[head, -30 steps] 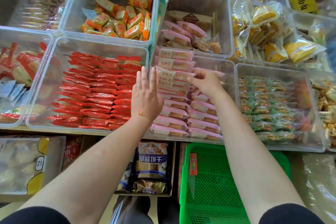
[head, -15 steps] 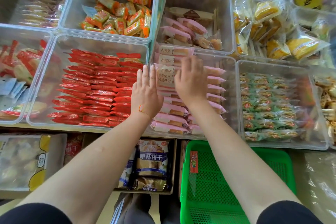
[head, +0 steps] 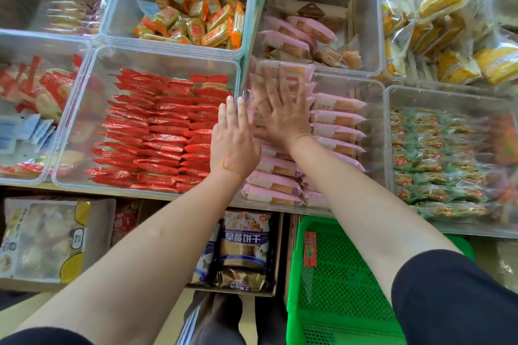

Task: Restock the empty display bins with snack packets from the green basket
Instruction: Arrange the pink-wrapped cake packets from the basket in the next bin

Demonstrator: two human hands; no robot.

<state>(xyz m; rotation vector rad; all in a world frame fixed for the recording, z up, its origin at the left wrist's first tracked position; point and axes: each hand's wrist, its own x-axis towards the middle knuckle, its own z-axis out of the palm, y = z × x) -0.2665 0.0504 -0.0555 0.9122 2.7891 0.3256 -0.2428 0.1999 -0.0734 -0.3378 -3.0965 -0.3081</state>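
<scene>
The pink snack packets lie in the clear display bin directly in front of the person, in two columns, each packet with its long axis running left to right. The right hand is flat on the left column, fingers straight and spread, pressing the packets down; it is blurred, so I cannot say if a finger hooks an edge, but it seems to hold nothing. The left hand stands at the left wall of this bin, fingers straight and together, touching or almost touching the wall, also holding nothing. So both hands are already at the packets, and the right hand is the nearer one for any more pressing or pushing.

The green basket is just in front of the bin, below the edge of the surface, under the right forearm. Only one small red packet shows on its inner left wall; part of the basket is hidden by the arm.

Left of the bin stands a bin of red packets, right of it a bin of green packets, behind it a bin with loose pink and brown packets. Nothing blocks the way; only the bin walls limit the hands.
</scene>
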